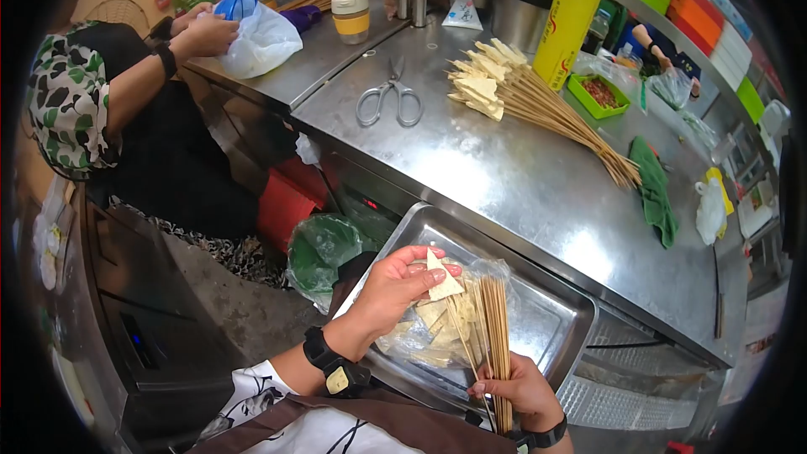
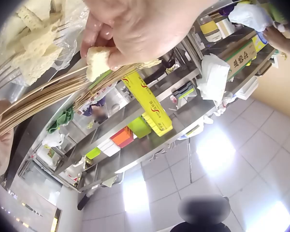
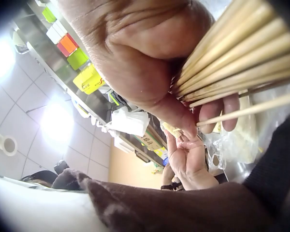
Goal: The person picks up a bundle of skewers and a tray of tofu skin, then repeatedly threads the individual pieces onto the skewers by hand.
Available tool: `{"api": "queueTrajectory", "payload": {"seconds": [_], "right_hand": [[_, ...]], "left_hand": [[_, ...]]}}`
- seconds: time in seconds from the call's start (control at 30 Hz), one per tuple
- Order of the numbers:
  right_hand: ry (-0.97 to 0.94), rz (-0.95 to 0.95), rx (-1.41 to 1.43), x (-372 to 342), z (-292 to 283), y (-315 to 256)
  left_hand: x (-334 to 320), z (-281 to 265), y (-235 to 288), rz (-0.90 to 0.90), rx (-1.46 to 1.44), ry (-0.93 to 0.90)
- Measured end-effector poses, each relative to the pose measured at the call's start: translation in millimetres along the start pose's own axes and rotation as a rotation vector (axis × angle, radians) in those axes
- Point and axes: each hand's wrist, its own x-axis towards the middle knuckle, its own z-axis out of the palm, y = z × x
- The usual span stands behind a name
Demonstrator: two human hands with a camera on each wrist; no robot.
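Holding pale triangle [image 1: 444, 286], left hand [image 1: 392, 287]; skewers [image 1: 498, 319], right hand [image 1: 530, 391].

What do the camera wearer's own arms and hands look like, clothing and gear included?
Both hands are bare, without gloves. The left hand has a black wristband with a pale yellowish patch on its dark mount; above it is a white sleeve with a dark print, ending along the forearm. The right hand also has a black strap at the wrist.
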Motion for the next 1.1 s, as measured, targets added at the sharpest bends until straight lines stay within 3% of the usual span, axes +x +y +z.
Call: {"api": "queueTrajectory", "payload": {"seconds": [0.63,1.0,1.1], "right_hand": [[0.031,-0.037,0.032,5.5,0.4,-3.5],[0.017,-0.017,0.034,5.4,-0.3,-3.5],[0.024,-0.026,0.043,4.1,-0.3,-1.5]], "left_hand": [[-6.1,4.5,-15.8,0.065,0.076,-0.087],[-3.0,7.5,-17.3,0.038,-0.25,-0.126],[-1.5,7.5,-19.6,0.05,-0.204,-0.124]]}}
